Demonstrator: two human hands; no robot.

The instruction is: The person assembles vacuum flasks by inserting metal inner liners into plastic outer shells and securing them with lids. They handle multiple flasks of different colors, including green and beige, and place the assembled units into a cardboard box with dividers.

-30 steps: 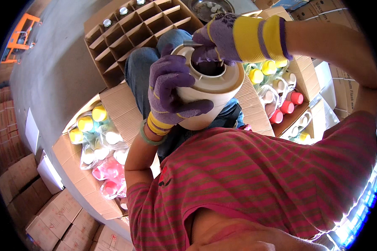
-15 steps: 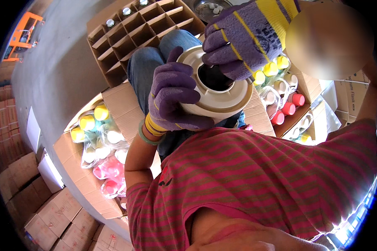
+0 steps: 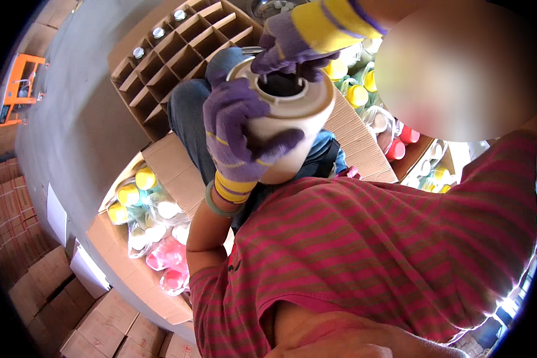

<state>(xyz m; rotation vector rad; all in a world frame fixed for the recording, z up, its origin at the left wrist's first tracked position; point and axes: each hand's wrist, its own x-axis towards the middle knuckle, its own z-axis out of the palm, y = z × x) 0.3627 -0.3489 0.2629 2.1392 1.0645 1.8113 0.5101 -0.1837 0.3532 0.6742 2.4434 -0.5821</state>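
A cream, rounded plastic vessel (image 3: 289, 128), like a flask body, sits tilted on my lap with its dark round opening facing up. My left hand (image 3: 238, 122) is wrapped around its side in a purple and yellow glove. Over the opening, my gloved right hand (image 3: 292, 51) is closed on a thin metal tool (image 3: 252, 51), whose end sticks out left of the fingers. Narrow prongs seem to reach down at the opening's rim. The rest of the tool is hidden by the glove.
A divided cardboard box (image 3: 182, 56) with several white-capped pieces stands beyond my knees. Open cartons of bagged, coloured-cap bottles flank me, with yellow caps (image 3: 128, 195) left and red caps (image 3: 395, 149) right. A metal bowl (image 3: 271, 7) is at the top; stacked cartons (image 3: 101, 322) stand lower left.
My right hand has moved left and turned over the opening, and the metal end now shows on its left. The vessel has shifted left and tilted, showing more of its side.
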